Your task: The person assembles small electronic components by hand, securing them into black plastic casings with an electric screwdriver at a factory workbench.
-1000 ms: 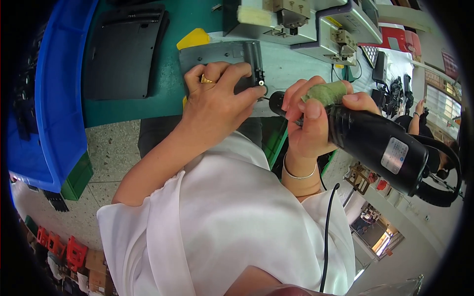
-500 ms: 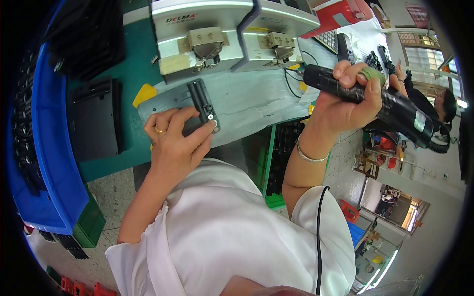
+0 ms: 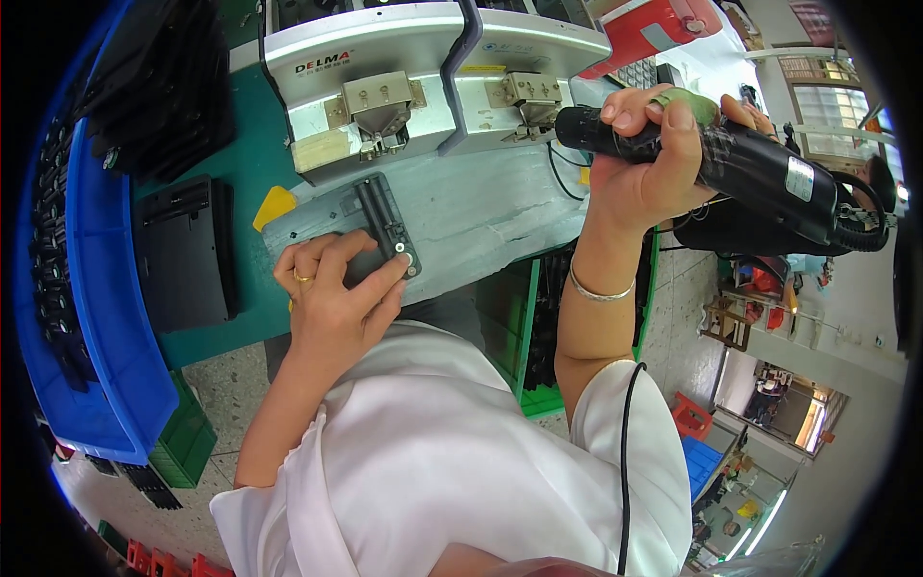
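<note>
My left hand (image 3: 332,293), a ring on one finger, rests on a dark grey plastic panel (image 3: 322,213) with its fingers bent over it. The thumb sits by a small round silver piece (image 3: 411,260) at the panel's right corner. A raised black cylindrical part (image 3: 378,207) runs along that side. Up to the right, my right hand (image 3: 649,183) is wrapped round a black corded electric screwdriver (image 3: 760,173), held in the air nearly level and apart from the panel. Its narrower end points left; no bit can be made out. Green wrapping (image 3: 687,104) covers one right finger.
Two silver screw feeders (image 3: 385,43) stand behind the panel. Left are stacked black panels (image 3: 187,260), a taller dark stack (image 3: 154,96) and a blue bin (image 3: 106,346). Below the bench edge stands a green crate (image 3: 529,332). Behind the screwdriver is another person (image 3: 740,226) in dark clothing.
My right hand with the electric screwdriver has shifted left and slightly up in the picture. The panel and left hand have barely moved; the whole view has shifted a little.
</note>
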Available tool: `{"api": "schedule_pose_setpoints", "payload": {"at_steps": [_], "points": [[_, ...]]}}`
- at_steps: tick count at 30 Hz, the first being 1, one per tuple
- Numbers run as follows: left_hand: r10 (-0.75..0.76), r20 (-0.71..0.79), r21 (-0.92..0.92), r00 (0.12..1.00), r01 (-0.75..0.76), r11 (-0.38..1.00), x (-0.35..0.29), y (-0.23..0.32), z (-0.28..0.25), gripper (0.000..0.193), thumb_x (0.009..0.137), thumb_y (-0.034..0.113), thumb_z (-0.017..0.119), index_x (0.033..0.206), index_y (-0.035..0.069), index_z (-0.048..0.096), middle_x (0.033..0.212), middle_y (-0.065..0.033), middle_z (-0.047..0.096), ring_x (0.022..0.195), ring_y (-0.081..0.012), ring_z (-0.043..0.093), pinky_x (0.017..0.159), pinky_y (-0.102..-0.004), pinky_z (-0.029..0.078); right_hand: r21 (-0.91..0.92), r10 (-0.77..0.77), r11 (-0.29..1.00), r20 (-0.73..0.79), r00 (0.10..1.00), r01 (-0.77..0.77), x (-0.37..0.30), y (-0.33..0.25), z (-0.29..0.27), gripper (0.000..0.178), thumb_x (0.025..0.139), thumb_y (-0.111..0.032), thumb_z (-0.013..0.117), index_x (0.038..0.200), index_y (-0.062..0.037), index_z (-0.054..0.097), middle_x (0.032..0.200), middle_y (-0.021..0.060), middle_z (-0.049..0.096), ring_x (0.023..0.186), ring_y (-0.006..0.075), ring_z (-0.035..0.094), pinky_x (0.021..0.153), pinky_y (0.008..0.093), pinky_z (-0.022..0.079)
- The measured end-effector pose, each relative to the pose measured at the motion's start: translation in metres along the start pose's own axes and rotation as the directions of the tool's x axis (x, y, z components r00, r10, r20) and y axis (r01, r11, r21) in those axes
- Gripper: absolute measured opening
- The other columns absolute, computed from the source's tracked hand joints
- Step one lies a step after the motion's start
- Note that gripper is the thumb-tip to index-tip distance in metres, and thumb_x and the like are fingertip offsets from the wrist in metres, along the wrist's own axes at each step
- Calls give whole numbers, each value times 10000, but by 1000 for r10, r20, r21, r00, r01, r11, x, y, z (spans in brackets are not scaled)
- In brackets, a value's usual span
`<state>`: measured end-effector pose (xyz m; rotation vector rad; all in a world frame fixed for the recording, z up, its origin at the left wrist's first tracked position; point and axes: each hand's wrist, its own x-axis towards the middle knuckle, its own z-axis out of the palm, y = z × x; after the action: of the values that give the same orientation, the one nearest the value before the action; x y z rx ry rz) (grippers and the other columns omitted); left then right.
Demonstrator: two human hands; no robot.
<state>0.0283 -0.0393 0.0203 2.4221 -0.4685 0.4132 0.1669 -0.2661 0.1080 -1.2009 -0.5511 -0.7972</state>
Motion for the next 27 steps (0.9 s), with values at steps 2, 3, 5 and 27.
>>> {"api": "schedule_pose_setpoints", "payload": {"at_steps": [2, 3, 5, 27], "points": [[5, -6, 8, 1000, -5, 1000, 0, 1, 0, 266, 688, 181, 750, 949, 225, 724, 1067, -14, 567, 995, -217, 495, 902, -399, 259, 12, 2, 1000, 11, 1000, -2, 0, 0, 1, 465, 810, 56, 541, 1219, -48, 347, 599, 112, 534, 472, 180, 531, 530, 356, 515], [2, -5, 7, 1000, -2, 1000, 0, 0, 0, 266, 688, 181, 750, 949, 225, 724, 1067, -14, 567, 995, -217, 495, 902, -399, 259, 23, 6, 1000, 24, 1000, -6, 0, 0, 1, 468, 811, 57, 543, 1221, -45, 344, 600, 113, 536, 473, 176, 531, 533, 354, 516], [8, -10, 6, 1000, -8, 1000, 0, 0, 1, 275, 682, 180, 754, 952, 224, 723, 1070, -17, 566, 993, -215, 497, 900, -398, 260, 23, 19, 1000, 41, 999, -19, 1, 1, 4, 461, 806, 64, 556, 1210, -37, 357, 612, 110, 542, 475, 173, 533, 528, 349, 514], [-90, -85, -1, 992, 90, 996, -45, -20, -17, 298, 701, 145, 720, 993, 199, 695, 1107, -13, 548, 1038, -212, 484, 924, -407, 287, 304, 388, 827, 301, 871, -474, -64, -38, 37, 477, 845, -74, 558, 1288, -137, 394, 737, 48, 515, 487, 151, 461, 455, 339, 440]]}}
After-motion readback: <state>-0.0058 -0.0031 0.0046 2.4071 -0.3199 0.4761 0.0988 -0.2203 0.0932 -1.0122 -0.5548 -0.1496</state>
